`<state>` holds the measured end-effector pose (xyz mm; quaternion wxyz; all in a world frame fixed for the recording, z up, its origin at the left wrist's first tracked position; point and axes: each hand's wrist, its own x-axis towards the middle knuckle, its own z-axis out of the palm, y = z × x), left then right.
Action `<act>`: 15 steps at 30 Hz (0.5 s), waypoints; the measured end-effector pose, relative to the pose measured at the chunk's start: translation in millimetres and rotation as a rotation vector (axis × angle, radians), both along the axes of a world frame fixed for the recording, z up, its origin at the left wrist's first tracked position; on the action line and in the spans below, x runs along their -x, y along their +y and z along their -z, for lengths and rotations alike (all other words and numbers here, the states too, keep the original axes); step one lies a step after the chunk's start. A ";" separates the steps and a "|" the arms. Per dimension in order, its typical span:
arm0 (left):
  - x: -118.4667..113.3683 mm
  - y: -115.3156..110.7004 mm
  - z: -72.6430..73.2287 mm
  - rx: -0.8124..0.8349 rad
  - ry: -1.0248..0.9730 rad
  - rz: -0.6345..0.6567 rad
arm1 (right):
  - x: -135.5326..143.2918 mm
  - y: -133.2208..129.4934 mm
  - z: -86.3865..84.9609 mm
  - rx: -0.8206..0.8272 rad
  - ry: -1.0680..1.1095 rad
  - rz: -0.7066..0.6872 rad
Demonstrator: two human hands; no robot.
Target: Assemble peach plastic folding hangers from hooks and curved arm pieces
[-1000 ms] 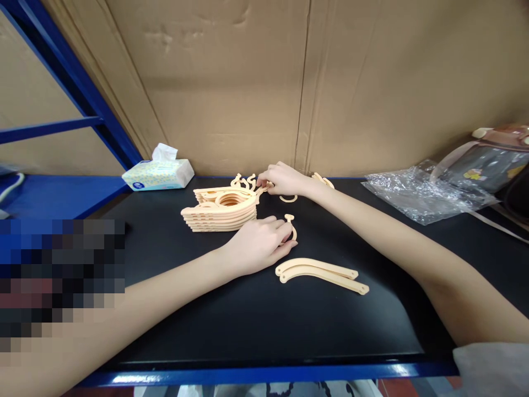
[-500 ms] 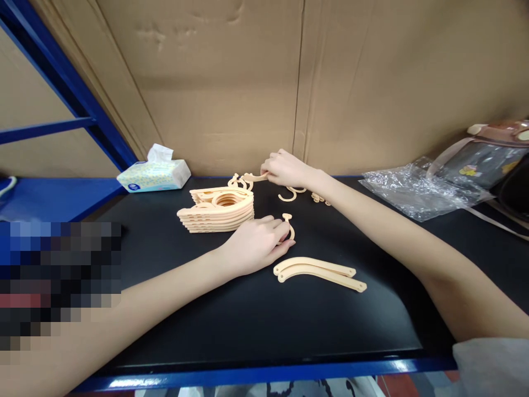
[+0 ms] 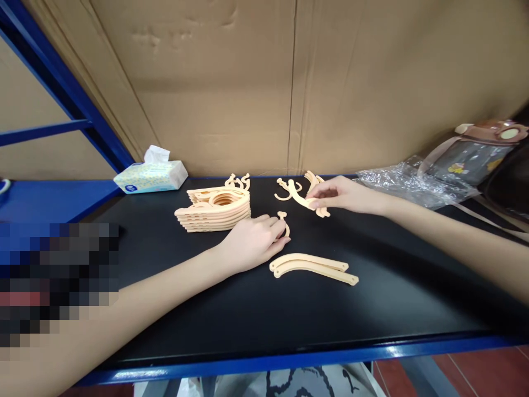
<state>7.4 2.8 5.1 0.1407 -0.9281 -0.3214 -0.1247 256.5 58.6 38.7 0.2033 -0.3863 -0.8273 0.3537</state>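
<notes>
Right of the frame's centre, my right hand (image 3: 339,195) pinches a cream, curved plastic strip (image 3: 299,196), likely light, stiff and best gripped mid-length, while at centre my left hand (image 3: 254,241) seemingly grasps a cream, curved plastic hook (image 3: 288,227), partly hidden.

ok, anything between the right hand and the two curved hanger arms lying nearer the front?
Nothing visible between the right hand and the two curved hanger arms, just black tabletop. The hook at the left hand sits left of that path.
</notes>
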 end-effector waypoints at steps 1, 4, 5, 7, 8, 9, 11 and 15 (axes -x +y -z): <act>0.0 -0.2 0.2 -0.001 -0.012 -0.010 | -5.2 -3.5 5.1 -0.008 -0.004 0.028; 0.0 -0.6 0.8 -0.012 -0.034 -0.023 | -13.7 -10.4 16.7 0.040 -0.020 0.032; -0.2 -0.7 0.9 -0.015 -0.037 -0.028 | -14.5 -12.1 19.2 0.061 -0.021 0.034; -0.5 -1.0 0.8 -0.015 -0.039 -0.042 | -14.0 -15.3 22.5 0.079 -0.054 0.033; -0.7 -1.2 0.6 -0.017 -0.038 -0.052 | -13.2 -16.8 23.5 0.081 -0.071 0.036; -0.8 -1.4 0.2 -0.021 -0.035 -0.062 | -12.4 -18.2 24.3 0.069 -0.090 0.039; -1.1 -1.6 -0.7 -0.037 -0.035 -0.073 | -11.2 -20.5 26.0 0.022 -0.114 0.045; -0.8 -0.1 -2.5 -0.007 -0.076 0.042 | -10.5 -22.3 30.7 -0.072 -0.125 0.027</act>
